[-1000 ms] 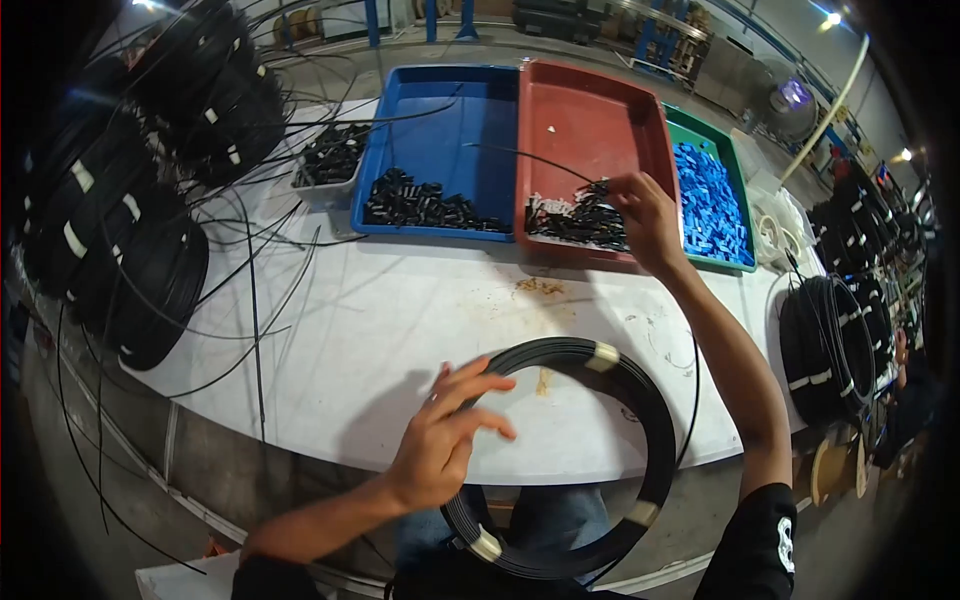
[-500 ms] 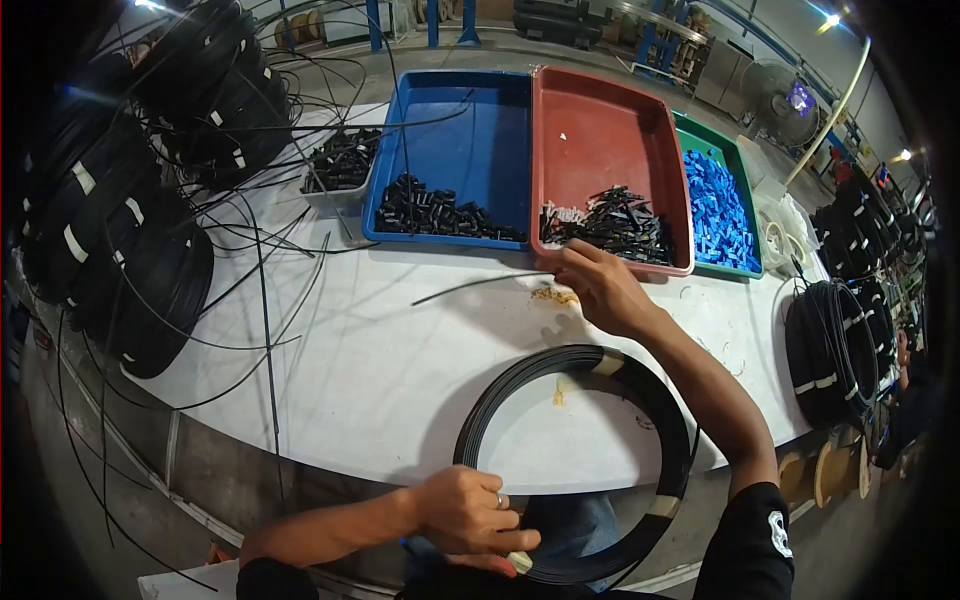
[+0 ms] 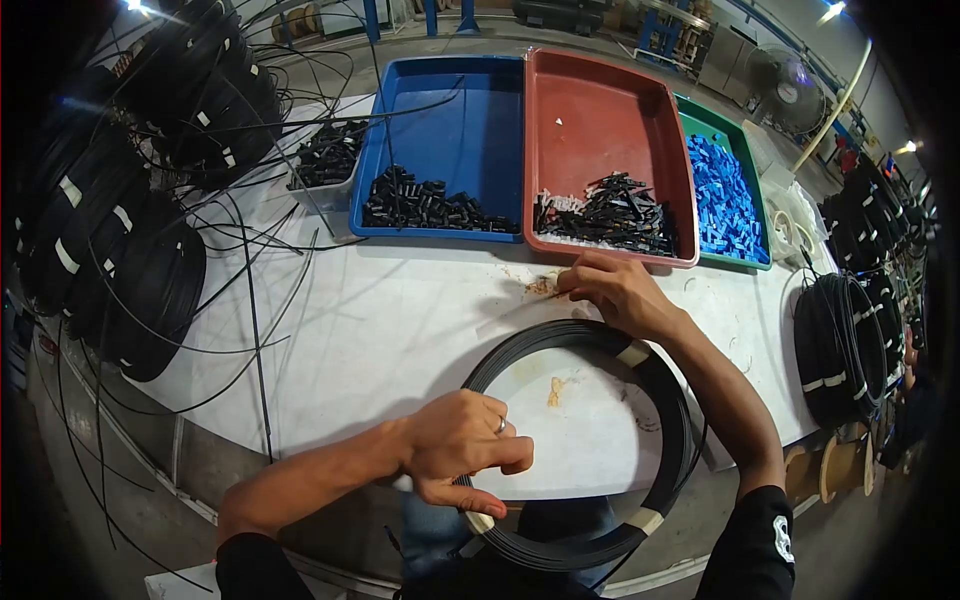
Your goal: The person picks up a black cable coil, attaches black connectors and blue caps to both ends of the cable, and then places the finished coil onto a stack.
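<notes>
A large coil of black cable point(image 3: 672, 420), bound with pale tape, rests partly on the white table point(image 3: 350, 370) and partly over its front edge. My left hand point(image 3: 462, 445) is closed round the coil's left side, near a band of tape. Just above the coil's top, my right hand point(image 3: 615, 292) has its fingers pinched together; whatever they hold is too small to make out. Beyond it stands the red tray point(image 3: 600, 95) with black and whitish small parts in its near end.
A blue tray point(image 3: 455, 100) and a small bin point(image 3: 330, 195) hold black parts. Blue pieces fill a green tray point(image 3: 768, 240). Stacked cable coils point(image 3: 150, 270) with loose strands rise at the left; another coil point(image 3: 840, 350) stands at the right.
My left hand has moved up along the coil, which has turned and shifted. My right hand has moved slightly right and down, and the cable end that stuck out left of it no longer shows.
</notes>
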{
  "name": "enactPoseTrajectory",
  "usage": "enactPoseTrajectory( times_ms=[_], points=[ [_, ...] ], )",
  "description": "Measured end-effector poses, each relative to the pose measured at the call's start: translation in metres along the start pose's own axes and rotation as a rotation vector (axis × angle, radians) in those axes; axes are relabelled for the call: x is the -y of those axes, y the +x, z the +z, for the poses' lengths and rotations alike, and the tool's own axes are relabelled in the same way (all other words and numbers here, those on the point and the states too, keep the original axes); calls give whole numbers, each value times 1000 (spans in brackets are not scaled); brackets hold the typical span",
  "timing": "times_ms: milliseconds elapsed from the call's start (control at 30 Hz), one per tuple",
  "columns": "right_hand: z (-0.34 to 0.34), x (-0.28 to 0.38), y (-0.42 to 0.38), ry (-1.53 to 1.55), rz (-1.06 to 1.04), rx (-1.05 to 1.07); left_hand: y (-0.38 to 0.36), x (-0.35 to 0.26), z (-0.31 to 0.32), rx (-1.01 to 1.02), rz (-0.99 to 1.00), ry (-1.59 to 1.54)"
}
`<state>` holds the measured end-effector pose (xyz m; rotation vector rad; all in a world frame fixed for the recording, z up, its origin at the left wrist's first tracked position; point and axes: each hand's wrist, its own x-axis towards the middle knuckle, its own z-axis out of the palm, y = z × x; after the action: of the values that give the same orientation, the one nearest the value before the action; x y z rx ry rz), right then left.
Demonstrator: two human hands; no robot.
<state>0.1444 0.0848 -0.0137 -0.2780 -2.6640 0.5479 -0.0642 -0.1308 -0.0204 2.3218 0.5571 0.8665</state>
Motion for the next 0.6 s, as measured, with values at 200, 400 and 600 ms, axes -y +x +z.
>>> enactPoseTrajectory(
  times_ms=[200,400,600],
  points=[
    [-3,-8,-5,-11,-13,-132,2,5,-37,-296,-153,-211],
    [-11,-5,19,173,44,-195,18,82,-133,-612,-452,653],
    [-26,-12,41,-7,48,78,38,129,-147,-425,-546,940]
  ],
)
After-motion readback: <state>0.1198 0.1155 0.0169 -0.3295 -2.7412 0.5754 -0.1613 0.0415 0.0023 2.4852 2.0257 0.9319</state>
